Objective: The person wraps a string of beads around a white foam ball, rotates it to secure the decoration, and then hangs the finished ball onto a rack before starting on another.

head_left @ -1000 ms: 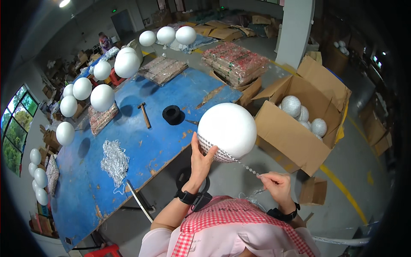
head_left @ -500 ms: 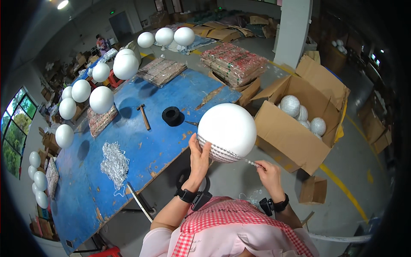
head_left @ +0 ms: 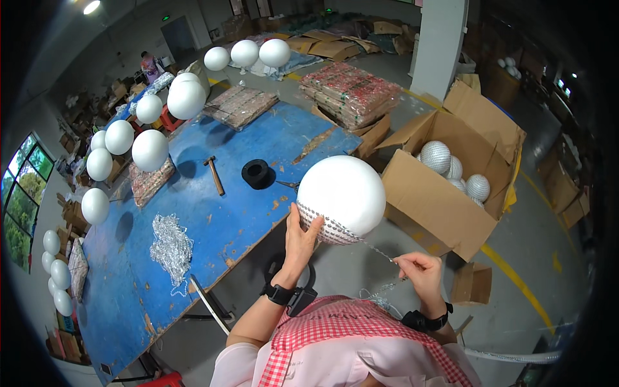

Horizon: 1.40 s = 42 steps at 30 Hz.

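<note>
1. So the big white ball (head_left: 346, 187) sits at 2 o'clock from the left hand (head_left: 299, 240), which is the nearer one. That hand's thumb and fingers are spread but holding the ball around its 8 o'clock side.
2. Right hand (head_left: 421, 272) has its fingers pinched together on a silver bead strand (head_left: 378, 249). From those fingers the ball's at about 10:30, and the strand's free stretch points roughly 10 to 4.
3. Ball's smooth, matte and round up top, bumpy with beaded rows below.
4. Tangled shiny strand pile (head_left: 171, 247) at 9 o'clock on the scuffed blue desk (head_left: 216, 242); cardboard box (head_left: 433, 205) of textured silver balls (head_left: 436, 157) at 3.
</note>
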Motion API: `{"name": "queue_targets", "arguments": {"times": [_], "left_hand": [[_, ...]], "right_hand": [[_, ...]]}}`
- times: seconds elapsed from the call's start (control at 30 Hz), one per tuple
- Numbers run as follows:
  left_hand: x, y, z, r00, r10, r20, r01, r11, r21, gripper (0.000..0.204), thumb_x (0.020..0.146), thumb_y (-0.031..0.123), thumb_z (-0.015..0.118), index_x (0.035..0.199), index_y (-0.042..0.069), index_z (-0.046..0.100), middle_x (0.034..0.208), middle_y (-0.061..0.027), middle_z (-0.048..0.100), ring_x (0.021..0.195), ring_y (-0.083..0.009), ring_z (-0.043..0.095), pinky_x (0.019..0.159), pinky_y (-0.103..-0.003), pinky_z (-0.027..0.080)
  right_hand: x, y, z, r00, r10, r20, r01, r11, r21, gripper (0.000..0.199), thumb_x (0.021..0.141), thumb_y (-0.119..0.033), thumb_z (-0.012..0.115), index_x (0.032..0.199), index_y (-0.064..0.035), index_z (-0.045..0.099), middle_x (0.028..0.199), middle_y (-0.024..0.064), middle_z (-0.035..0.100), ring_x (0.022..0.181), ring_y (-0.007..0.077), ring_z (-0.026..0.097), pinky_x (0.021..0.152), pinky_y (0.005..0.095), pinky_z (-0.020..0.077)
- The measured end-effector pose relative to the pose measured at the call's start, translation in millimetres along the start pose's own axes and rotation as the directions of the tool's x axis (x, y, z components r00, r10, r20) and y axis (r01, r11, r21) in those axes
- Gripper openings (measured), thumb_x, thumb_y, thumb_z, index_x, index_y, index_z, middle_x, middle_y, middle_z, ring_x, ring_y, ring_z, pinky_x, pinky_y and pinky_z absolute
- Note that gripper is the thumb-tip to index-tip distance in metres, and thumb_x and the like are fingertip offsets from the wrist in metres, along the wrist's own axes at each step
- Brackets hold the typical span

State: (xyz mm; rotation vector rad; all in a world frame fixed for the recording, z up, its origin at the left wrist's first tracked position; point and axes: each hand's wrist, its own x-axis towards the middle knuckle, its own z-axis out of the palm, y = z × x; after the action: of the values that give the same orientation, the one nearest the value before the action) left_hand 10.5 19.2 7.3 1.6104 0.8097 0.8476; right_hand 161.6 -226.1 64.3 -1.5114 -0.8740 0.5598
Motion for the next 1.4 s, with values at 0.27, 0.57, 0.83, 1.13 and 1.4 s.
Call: {"name": "queue_targets", "arguments": {"times": [0.27, 0.57, 0.83, 1.13, 1.4], "left_hand": [[-6, 23, 6, 0.998, -0.011, -0.058, 0.004, 0.994, -0.109, 0.084, 0.09, 0.036, 0.063, 0.145, -0.009, 0.019, 0.142, -0.0299, 0.034, 0.13, -0.0347, 0.04, 0.107, -0.037, 0.034], [0, 13, 1, 1.0, -0.006, 0.025, 0.004, 0.997, 0.073, 0.082, 0.095, 0.045, 0.05, 0.147, -0.006, 0.013, 0.141, -0.0339, 0.035, 0.13, -0.0378, 0.042, 0.104, -0.037, 0.037], [3, 6, 7, 1.0, 0.009, 0.019, -0.008, 0.999, -0.039, 0.097, 0.084, 0.042, 0.069, 0.147, -0.006, 0.013, 0.144, -0.0321, 0.031, 0.132, -0.0367, 0.038, 0.107, -0.038, 0.033], [1, 0, 10, 0.999, 0.032, -0.031, -0.03, 0.998, 0.06, 0.095, 0.083, 0.041, 0.069, 0.146, -0.006, 0.016, 0.145, -0.0306, 0.029, 0.133, -0.0362, 0.036, 0.107, -0.04, 0.034], [1, 5, 9, 0.999, -0.041, -0.032, 0.038, 0.995, -0.097, 0.089, 0.087, 0.039, 0.065, 0.145, -0.008, 0.017, 0.14, -0.0295, 0.038, 0.129, -0.0337, 0.043, 0.105, -0.037, 0.036]], "right_hand": [[8, 10, 10, 0.911, -0.41, -0.051, 0.331, 0.798, -0.503, 0.014, 0.078, 0.0, 0.069, 0.092, 0.001, 0.068, 0.072, 0.0111, 0.062, 0.062, 0.0234, 0.062, 0.055, 0.0303, 0.0462], [28, 66, 16, 0.998, -0.046, -0.035, 0.029, 0.92, -0.391, 0.013, 0.088, -0.007, 0.056, 0.095, 0.0013, 0.064, 0.073, 0.0107, 0.065, 0.057, 0.0185, 0.058, 0.054, 0.0292, 0.045], [8, 0, 8, 0.996, 0.021, 0.085, -0.034, 0.987, 0.158, 0.012, 0.091, -0.006, 0.058, 0.094, 0.0024, 0.067, 0.067, 0.0005, 0.063, 0.055, 0.0032, 0.051, 0.049, 0.0184, 0.0371], [8, -14, 13, 0.963, -0.258, -0.082, 0.241, 0.956, -0.169, 0.006, 0.081, -0.001, 0.069, 0.086, 0.002, 0.071, 0.064, 0.0051, 0.062, 0.053, 0.009, 0.054, 0.048, 0.0238, 0.0381], [16, 23, 14, 0.952, -0.273, -0.137, 0.225, 0.93, -0.292, 0.011, 0.078, -0.001, 0.071, 0.089, -0.0008, 0.072, 0.062, 0.0052, 0.058, 0.053, 0.0105, 0.048, 0.049, 0.0254, 0.035]]}}
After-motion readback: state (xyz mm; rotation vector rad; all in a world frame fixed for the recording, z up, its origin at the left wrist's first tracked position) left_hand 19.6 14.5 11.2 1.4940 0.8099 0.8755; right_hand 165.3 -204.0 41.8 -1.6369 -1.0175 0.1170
